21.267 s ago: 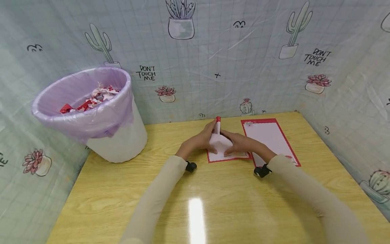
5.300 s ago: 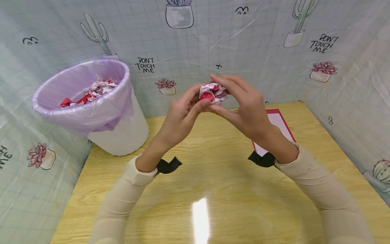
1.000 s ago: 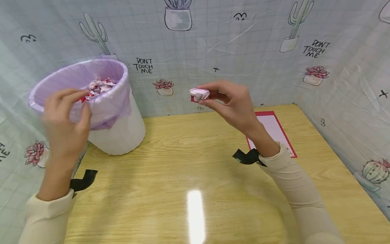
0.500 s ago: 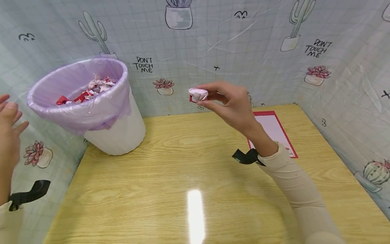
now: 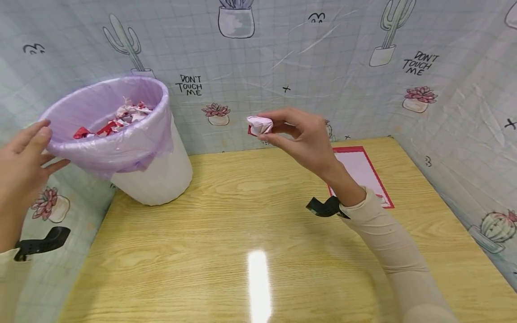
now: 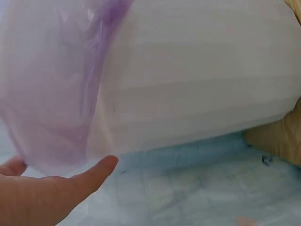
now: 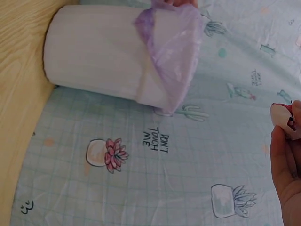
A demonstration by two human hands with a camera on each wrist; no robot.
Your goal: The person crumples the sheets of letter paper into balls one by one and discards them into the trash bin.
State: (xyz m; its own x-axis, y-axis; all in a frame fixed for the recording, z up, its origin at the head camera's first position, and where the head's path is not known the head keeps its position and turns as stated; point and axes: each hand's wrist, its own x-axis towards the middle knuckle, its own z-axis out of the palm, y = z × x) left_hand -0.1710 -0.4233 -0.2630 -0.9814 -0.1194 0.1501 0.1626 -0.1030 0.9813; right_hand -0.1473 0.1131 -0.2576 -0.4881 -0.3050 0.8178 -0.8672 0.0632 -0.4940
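Held up over the table, a crumpled ball of pink and red paper point(image 5: 260, 125) is pinched between the thumb and fingers of my right hand point(image 5: 304, 137). The same paper ball point(image 7: 281, 114) shows at the right edge of the right wrist view. My left hand point(image 5: 24, 172) is at the left side of the trash can point(image 5: 157, 179), its fingertips right at the rim. In the left wrist view, relaxed fingers point(image 6: 89, 181) lie against the purple liner point(image 6: 51, 113). Inside the can are several crumpled paper pieces point(image 5: 131, 114).
A pink sheet with a red border point(image 5: 359, 168) lies on the wooden table point(image 5: 202, 233) at the right, partly behind my right forearm. A cactus-print curtain point(image 5: 339, 85) encloses the back and sides. The can stands at the table's back left.
Earlier, both hands folded one of two sheets, then squeezed it into a ball. My left hand let go, swung left past the can, and now reaches its rim. My right hand stays nearly still.
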